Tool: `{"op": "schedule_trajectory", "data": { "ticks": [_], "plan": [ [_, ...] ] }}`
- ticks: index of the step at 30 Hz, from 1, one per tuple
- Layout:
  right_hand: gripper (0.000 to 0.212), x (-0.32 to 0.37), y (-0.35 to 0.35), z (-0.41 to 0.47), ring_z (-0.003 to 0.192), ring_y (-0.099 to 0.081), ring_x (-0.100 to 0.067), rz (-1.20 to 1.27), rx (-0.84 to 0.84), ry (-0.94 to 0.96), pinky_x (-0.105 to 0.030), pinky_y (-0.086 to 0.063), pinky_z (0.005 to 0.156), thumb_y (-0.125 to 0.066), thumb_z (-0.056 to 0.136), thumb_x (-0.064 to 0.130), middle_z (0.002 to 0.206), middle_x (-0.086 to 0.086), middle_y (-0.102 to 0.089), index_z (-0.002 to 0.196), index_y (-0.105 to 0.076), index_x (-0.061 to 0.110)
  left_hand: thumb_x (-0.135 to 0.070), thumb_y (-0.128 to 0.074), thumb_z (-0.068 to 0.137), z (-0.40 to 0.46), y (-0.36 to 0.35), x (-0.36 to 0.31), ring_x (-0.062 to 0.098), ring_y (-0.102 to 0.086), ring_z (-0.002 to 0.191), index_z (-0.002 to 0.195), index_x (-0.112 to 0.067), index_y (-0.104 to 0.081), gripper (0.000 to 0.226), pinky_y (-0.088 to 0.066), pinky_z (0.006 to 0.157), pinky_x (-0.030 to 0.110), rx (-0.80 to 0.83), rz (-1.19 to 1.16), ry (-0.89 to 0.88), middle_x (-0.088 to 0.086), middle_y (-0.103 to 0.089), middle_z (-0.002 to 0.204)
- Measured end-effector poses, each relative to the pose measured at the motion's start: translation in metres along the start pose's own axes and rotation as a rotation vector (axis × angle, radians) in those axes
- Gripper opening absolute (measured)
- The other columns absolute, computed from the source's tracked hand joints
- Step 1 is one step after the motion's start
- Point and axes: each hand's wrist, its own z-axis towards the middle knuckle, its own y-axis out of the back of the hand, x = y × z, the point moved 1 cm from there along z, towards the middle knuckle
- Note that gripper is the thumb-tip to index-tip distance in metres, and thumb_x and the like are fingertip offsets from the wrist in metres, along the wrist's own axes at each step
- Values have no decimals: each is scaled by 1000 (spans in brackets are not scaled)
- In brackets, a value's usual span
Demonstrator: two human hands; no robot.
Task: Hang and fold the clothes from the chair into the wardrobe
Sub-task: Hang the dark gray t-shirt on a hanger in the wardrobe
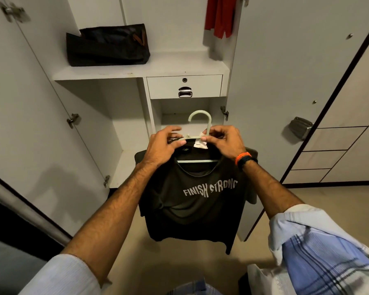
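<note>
Black bag (107, 46) on wardrobe shelf (179, 67)

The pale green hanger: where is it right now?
In the head view, centre frame, the pale green hanger sits inside the dark T-shirt, gripped by left hand and right hand, below the drawer.

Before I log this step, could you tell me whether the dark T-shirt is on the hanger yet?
Yes: the dark T-shirt hangs spread from the pale green hanger, whose bar shows inside the neckline.
</note>
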Motion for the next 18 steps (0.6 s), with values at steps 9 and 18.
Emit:
{"op": "schedule_trajectory", "data": {
  "ticks": [9, 18],
  "plan": [
    [23, -7, 24, -4, 69, -59, -12, 51, -35, -66, -40, -58, 81, -84, 75, 19, 73, 8, -64, 84, -63, 25, -28, -72, 88, 1, 16, 30, 5, -63, 81, 93, -14, -76, 15, -52, 84, 26, -77, 59, 99, -6, -71, 86],
    [13, -3, 30, -16, 95, -67, -23, -8, 165, -108, -42, -54, 92, -76, 83, 19, 93, -1, -74, 95, -76, 14, -32, -56, 99, 17, 13, 16, 26, -64, 94, 96, -17, -69, 21, -50, 85, 37, -111, 329, 113, 4, -70, 97]
  ]
}}
